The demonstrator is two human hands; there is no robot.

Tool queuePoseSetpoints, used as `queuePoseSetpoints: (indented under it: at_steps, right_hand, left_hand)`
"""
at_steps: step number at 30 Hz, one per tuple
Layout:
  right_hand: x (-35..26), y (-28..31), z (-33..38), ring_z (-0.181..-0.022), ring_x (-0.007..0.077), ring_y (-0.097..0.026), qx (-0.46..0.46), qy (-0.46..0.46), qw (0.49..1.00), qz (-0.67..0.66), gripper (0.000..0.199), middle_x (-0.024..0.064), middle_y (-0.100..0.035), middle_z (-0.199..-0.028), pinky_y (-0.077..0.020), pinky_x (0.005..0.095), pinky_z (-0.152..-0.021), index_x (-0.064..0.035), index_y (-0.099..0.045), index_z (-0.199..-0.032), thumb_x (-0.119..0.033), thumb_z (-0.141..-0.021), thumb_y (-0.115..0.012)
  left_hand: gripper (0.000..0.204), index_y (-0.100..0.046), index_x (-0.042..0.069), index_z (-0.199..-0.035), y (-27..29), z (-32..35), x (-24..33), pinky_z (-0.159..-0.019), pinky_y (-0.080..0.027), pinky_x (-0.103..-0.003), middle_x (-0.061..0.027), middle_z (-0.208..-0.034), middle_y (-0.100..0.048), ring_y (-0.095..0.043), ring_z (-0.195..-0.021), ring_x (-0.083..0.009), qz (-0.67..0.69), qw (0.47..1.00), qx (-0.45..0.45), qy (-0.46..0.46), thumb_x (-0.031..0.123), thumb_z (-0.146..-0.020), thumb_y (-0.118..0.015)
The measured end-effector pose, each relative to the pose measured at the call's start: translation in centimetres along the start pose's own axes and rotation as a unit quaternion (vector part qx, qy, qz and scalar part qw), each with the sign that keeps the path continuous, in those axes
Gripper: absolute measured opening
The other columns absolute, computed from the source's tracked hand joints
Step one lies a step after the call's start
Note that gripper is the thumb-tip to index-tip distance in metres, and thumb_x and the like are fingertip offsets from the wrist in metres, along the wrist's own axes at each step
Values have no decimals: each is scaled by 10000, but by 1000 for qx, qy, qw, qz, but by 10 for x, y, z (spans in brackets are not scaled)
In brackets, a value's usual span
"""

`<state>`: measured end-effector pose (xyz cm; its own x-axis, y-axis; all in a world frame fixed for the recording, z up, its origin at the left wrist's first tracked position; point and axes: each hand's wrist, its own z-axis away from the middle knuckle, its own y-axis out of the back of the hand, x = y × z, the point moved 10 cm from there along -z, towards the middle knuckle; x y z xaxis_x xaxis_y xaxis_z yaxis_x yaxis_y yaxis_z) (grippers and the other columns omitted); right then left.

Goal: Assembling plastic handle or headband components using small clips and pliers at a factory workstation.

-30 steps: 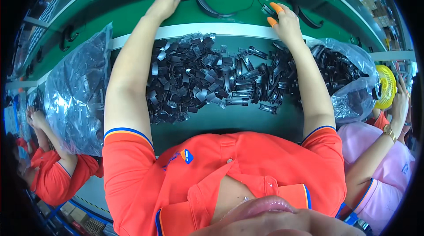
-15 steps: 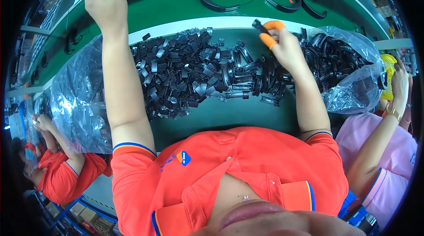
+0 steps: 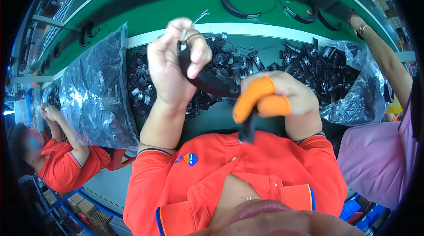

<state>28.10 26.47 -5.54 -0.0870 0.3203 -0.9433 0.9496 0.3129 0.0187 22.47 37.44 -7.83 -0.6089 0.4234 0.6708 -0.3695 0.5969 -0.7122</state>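
Black curved plastic band now spans both hands close to the chest; half a second ago the hands were apart, the left raised toward the far belt and the right low over the parts. The left hand is closed around the band's upper end, thumb pressed across it, with thin wire rising above the fingers. The right hand is curled shut on the lower end, its orange finger cots covering two digits. The band's lower tip, below the right hand, is blurred. How the wire joins the band is hidden by the fingers. The heap of small black parts sits behind on the green bench, partly hidden by both hands, with clear bags to either side.
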Motion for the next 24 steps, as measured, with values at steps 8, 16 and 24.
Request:
queuePoseSetpoints:
  at_steps: [8,16,24]
  right_hand:
    - [44,40,8,-615,60,-468,207,-175,961,54,293,-1,-513,-706,-370,187,-560,9,-576,-1016,-253,-895,-523]
    - [29,62,18,-648,123,-537,334,-39,936,-109,296,70,-579,-788,-432,235,-609,32,-529,-1068,-167,-857,-584]
    - [22,64,20,-675,134,-571,349,-15,936,-46,274,95,-602,-834,-462,234,-633,38,-528,-1070,-109,-847,-588]
  left_hand:
    - [308,-465,21,-1022,-4,6,-28,-654,-377,-263,-90,-826,-512,-457,-636,-136,64,993,-40,92,270,-908,-322]
    - [439,-421,-20,-1212,-12,9,-23,-706,-393,-231,-77,-841,-524,-477,-734,-120,-97,991,-76,49,328,-945,-392]
    - [495,-423,13,-1233,-9,15,-46,-575,-355,-198,-29,-688,-486,-428,-599,-91,-41,986,-63,149,386,-911,-459]
